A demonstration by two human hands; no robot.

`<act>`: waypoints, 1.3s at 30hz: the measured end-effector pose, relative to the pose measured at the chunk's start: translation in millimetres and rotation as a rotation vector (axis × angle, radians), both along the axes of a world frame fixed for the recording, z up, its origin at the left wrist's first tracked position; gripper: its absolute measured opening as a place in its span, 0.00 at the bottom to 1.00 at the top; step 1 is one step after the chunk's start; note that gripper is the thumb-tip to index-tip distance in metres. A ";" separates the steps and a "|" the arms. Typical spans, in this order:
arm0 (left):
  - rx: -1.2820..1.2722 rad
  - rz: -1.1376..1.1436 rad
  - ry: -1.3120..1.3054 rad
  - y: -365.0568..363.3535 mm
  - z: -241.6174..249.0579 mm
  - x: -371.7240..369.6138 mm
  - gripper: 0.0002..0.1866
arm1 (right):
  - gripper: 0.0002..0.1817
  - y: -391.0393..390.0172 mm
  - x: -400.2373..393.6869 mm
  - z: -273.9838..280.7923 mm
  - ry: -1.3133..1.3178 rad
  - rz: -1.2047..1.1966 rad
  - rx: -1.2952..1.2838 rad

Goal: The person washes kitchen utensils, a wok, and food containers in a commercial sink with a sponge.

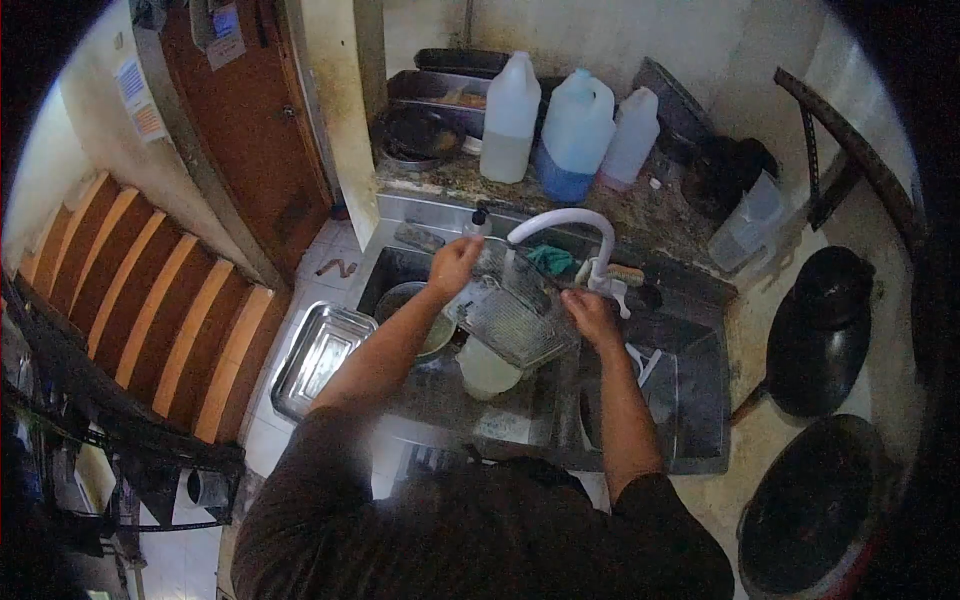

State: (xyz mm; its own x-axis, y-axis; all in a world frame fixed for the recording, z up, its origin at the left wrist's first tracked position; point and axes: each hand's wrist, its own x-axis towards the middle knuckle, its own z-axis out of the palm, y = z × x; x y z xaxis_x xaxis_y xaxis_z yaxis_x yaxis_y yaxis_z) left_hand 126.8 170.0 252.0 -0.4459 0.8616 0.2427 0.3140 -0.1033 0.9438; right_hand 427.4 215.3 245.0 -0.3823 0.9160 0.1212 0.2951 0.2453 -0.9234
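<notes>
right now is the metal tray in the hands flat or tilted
Tilted. The metal tray slants over the sink under the white faucet, its far edge raised by the left hand, the right hand lower.

three plastic jugs (575,130) stand in a row at the back edge of the counter (650,215), with dark pans (420,135) and trays stacked at its back left corner. a square steel tray (320,355) lies on the tiled floor by the sink's left edge. two black pans (820,330) sit on the counter's right side. wooden stairs (150,300) climb at the left, beside a brown door (250,110).
</notes>
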 end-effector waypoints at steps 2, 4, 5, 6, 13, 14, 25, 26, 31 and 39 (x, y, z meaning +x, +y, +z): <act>-0.078 -0.211 0.275 1.4 24.4 23.7 0.31 | 0.28 -14.4 -5.1 -2.7 -0.226 0.027 0.169; -0.161 -0.197 0.426 12.0 47.9 42.0 0.31 | 0.33 -29.9 -6.3 -8.9 -0.431 -0.186 0.169; -0.248 -0.164 0.571 14.5 56.4 49.1 0.31 | 0.34 -33.4 -2.9 -13.1 -0.375 -0.220 0.077; -0.244 -0.166 0.571 15.8 59.6 53.8 0.31 | 0.36 -34.1 -1.0 -19.2 -0.319 -0.250 -0.014; 0.468 -0.326 0.856 1.5 42.9 56.3 0.29 | 0.37 -62.2 -30.8 -14.8 -0.125 -0.451 -0.059; 0.505 -0.371 0.976 -8.1 50.2 50.5 0.30 | 0.37 -64.0 -33.8 -13.3 -0.122 -0.456 -0.060; 0.138 -0.347 0.902 -20.8 83.1 25.3 0.17 | 0.42 -29.9 -103.9 -19.5 0.155 -0.290 -0.164; 0.066 -0.367 0.907 -22.3 91.4 28.2 0.17 | 0.41 -35.9 -108.2 11.2 0.072 -0.202 -0.115; 0.210 -0.420 0.876 -13.5 68.9 1.9 0.16 | 0.38 -13.0 -137.6 1.6 -0.024 -0.268 0.092; 0.067 -0.220 0.855 -35.1 52.6 -19.0 0.17 | 0.31 -12.6 -175.5 12.5 -0.209 -0.244 0.152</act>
